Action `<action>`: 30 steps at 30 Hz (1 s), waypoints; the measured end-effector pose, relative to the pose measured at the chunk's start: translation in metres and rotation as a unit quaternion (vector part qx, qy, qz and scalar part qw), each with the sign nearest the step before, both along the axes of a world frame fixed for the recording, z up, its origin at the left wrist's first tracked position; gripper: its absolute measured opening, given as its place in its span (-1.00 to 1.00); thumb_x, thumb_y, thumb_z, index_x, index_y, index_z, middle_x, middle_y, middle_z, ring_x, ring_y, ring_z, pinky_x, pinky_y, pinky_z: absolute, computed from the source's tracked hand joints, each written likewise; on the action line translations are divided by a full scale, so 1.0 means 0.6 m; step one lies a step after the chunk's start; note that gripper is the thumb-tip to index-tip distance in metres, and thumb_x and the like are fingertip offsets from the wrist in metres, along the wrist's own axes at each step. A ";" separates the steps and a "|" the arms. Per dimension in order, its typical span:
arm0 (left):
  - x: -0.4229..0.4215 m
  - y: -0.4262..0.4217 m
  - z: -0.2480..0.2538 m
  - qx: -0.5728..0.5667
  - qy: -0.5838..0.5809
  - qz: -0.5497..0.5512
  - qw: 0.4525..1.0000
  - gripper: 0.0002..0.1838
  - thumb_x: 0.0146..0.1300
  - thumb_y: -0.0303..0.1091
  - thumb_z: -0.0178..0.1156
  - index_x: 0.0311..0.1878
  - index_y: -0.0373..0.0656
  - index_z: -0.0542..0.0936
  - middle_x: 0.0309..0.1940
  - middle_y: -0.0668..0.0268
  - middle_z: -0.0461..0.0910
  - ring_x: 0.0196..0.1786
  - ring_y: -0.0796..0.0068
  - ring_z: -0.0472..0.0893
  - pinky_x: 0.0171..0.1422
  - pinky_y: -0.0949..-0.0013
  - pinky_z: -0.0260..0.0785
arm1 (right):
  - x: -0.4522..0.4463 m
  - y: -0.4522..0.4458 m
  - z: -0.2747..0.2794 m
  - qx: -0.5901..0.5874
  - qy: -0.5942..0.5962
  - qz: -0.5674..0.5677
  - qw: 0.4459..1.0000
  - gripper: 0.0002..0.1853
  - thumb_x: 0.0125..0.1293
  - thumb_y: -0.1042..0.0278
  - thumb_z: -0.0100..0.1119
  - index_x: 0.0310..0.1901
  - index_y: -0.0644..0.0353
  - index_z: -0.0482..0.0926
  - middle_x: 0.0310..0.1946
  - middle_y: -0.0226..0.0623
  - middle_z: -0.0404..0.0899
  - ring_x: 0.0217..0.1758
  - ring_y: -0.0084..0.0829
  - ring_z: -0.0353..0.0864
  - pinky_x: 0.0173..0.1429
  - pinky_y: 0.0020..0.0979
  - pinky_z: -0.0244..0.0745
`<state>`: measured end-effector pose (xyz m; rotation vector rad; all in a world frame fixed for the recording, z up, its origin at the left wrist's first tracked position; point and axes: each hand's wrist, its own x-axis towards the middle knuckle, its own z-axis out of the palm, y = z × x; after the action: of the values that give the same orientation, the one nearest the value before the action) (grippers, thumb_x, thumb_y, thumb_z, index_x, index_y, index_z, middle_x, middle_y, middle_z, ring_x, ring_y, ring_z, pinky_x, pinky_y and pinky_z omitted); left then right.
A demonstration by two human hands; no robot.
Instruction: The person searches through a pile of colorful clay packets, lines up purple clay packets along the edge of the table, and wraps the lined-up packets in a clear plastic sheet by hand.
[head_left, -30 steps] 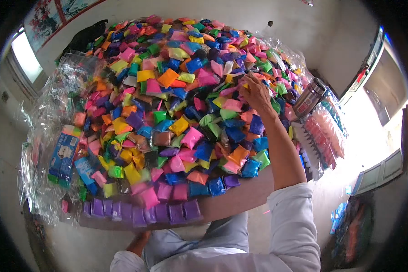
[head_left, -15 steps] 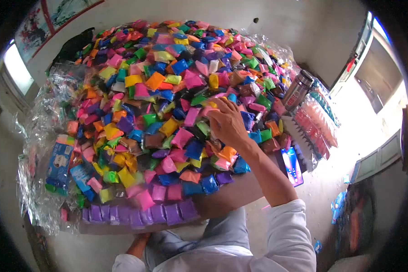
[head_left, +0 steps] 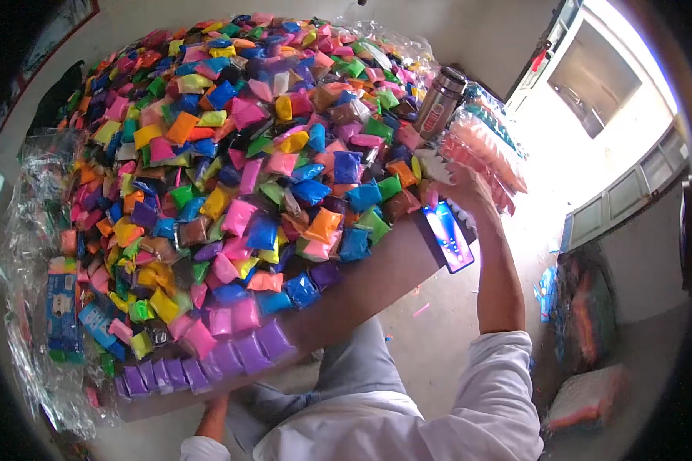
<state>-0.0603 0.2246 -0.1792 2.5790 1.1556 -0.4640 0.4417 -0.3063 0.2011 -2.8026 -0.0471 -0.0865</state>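
My right hand (head_left: 469,192) is at the table's right side, its fingers by the top edge of a lit phone (head_left: 447,237) and over the silvery zigzag-edged packs there. It is slightly blurred, and I cannot make out whether its fingers grip anything. My left hand (head_left: 217,405) is down at the table's front edge, with its fingers hidden from view. A large heap of small colourful packets (head_left: 246,154) covers most of the table. Along the front edge, a row of purple packets (head_left: 227,358) lies side by side.
A steel thermos (head_left: 440,104) stands at the right of the heap, beside pink bagged packs (head_left: 484,142). Crumpled clear plastic (head_left: 31,300) and a blue printed package (head_left: 61,307) lie on the left. Bagged goods (head_left: 587,396) rest on the floor at right.
My right hand has left the middle of the heap and moved right to the phone. The view has shifted right, so the heap sits further left. My left hand stays low by the edge.
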 end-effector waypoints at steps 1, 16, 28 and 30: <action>0.003 -0.002 0.000 -0.002 0.000 -0.001 1.000 -0.43 0.23 0.12 -0.05 0.13 -0.12 0.48 0.18 0.01 0.40 0.28 0.00 0.31 0.35 0.02 0.08 | -0.003 0.008 0.002 -0.016 0.024 0.003 1.000 -0.25 -0.24 -0.06 0.36 0.07 0.11 0.50 -0.09 -0.12 0.59 0.02 -0.18 0.55 0.07 -0.24 0.41; -0.022 -0.002 -0.002 -0.006 0.006 -0.009 1.000 -0.42 0.23 0.13 -0.06 0.13 -0.12 0.48 0.18 0.02 0.39 0.29 0.00 0.31 0.36 0.02 0.08 | 0.081 0.035 -0.052 -0.072 -0.030 0.073 0.994 -0.80 -0.04 0.19 0.14 -0.45 0.12 0.61 -0.51 -0.14 0.59 -0.34 -0.22 0.64 -0.23 -0.23 0.51; -0.039 0.001 -0.007 -0.005 0.005 -0.009 1.000 -0.41 0.23 0.14 -0.07 0.13 -0.12 0.48 0.18 0.02 0.39 0.29 0.00 0.31 0.36 0.02 0.08 | 0.104 0.068 -0.005 0.245 -0.084 0.164 0.952 -0.48 0.05 0.14 0.34 0.05 0.16 0.50 -0.20 -0.30 0.61 -0.28 -0.48 0.59 -0.25 -0.40 0.46; -0.045 -0.001 -0.011 -0.005 0.002 -0.008 1.000 -0.41 0.23 0.14 -0.07 0.12 -0.12 0.48 0.19 0.02 0.39 0.29 0.00 0.31 0.36 0.02 0.08 | 0.104 0.048 -0.035 0.158 -0.037 0.180 0.970 -0.42 0.01 0.14 0.35 0.08 0.15 0.46 -0.20 -0.27 0.61 -0.26 -0.42 0.60 -0.22 -0.37 0.47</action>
<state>-0.0871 0.2241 -0.1859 2.5816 1.1314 -0.4789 0.5042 -0.2775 0.1800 -2.4279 -0.5102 -0.1013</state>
